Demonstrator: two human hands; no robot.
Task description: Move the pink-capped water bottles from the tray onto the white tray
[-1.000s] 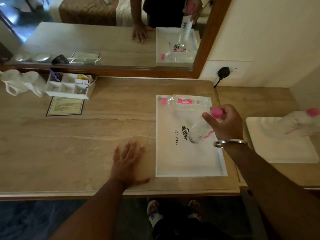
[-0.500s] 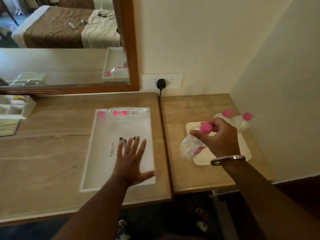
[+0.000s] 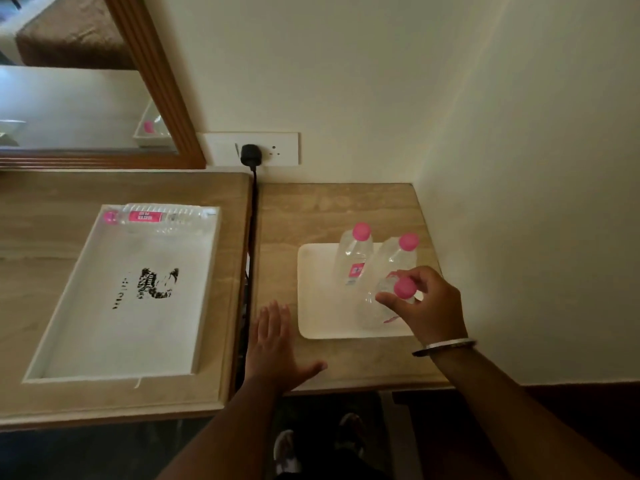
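Observation:
My right hand [image 3: 427,304] grips a clear pink-capped bottle [image 3: 379,308] by its neck, upright over the front right part of the small white tray [image 3: 317,299]. Two more pink-capped bottles [image 3: 353,258] [image 3: 398,256] stand at the back of that tray. A last bottle [image 3: 157,218] lies on its side along the far edge of the big white tray with black print [image 3: 117,348] on the left. My left hand [image 3: 275,344] lies flat with spread fingers on the lower side table, next to the small tray.
A black plug [image 3: 250,154] sits in the wall socket, and its cord runs down the gap between the desk [image 3: 45,216] and the side table [image 3: 349,206]. A framed mirror [image 3: 162,98] is at the back left. The wall [image 3: 519,202] closes in on the right.
My right hand carried the bottle from the big tray rightward to the small white tray. My left hand moved from the desk across the big tray to the side table.

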